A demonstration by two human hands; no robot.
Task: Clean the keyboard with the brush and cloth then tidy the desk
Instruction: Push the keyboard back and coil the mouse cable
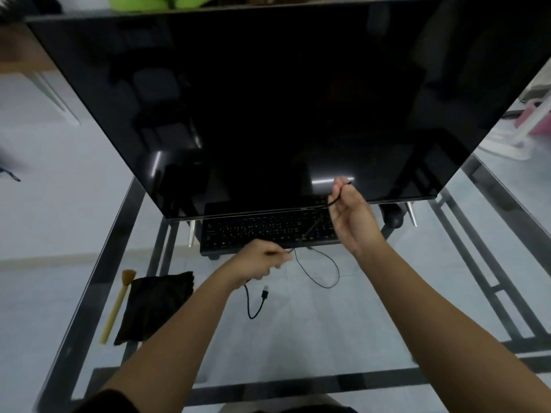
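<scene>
Keyboard (268, 231) sits on the glass counter (328, 338), tucked partly under the lower edge of the big dark monitor (253, 99). It looks rigid and fairly light, likely easy to slide on glass, so I'd take it by the two short ends rather than the keys.

Its thin black cable (322, 269) is the awkward part: limp and springy, looping in front of the keyboard with the USB plug (265, 292) lying loose nearer the person. The right hand (348, 216), raised over the keyboard's right end, pinches a stretch of cable between thumb and fingertips. The left hand (262, 260), just in front of the keyboard, is blurred; its grip looks closed around another stretch of cable, though I can't be sure.

Left of the keyboard and nearer the person lie the brush (117, 305), light with a stiff pale handle, best held mid-handle, and touching it the black cloth (155, 305), soft and floppy, easy to bunch anywhere.
</scene>
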